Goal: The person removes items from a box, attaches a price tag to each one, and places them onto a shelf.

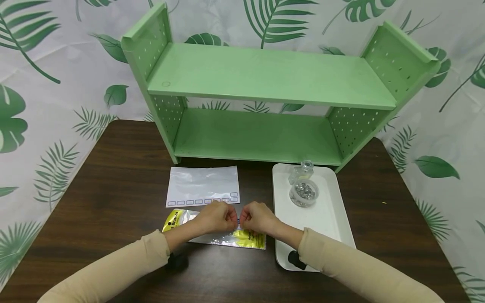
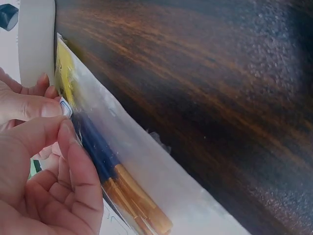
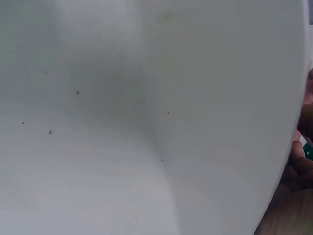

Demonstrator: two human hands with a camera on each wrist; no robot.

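Both hands meet over a flat yellow-and-silver packet (image 1: 251,240) printed with the word Brushes. Between their fingertips is a small white sticker (image 2: 66,106) with a blue border. My left hand (image 1: 219,216) pinches its near edge with thumb and finger, and my right hand (image 1: 258,216) pinches the other edge. Through the packet's clear film in the left wrist view, blue and orange-brown sticks (image 2: 122,183) show. Just behind the hands lies a white sheet (image 1: 202,185) with blue-outlined boxes along its front edge. The right wrist view shows mostly tray wall, with fingers (image 3: 298,171) at the right edge.
To the right, a white tray (image 1: 303,221) holds a clear bottle (image 1: 301,171), a round tub of silvery bits (image 1: 304,191) and a black object (image 1: 296,260). A green shelf (image 1: 257,134) stands behind. Something dark and round (image 1: 177,261) sits beside the left sleeve.
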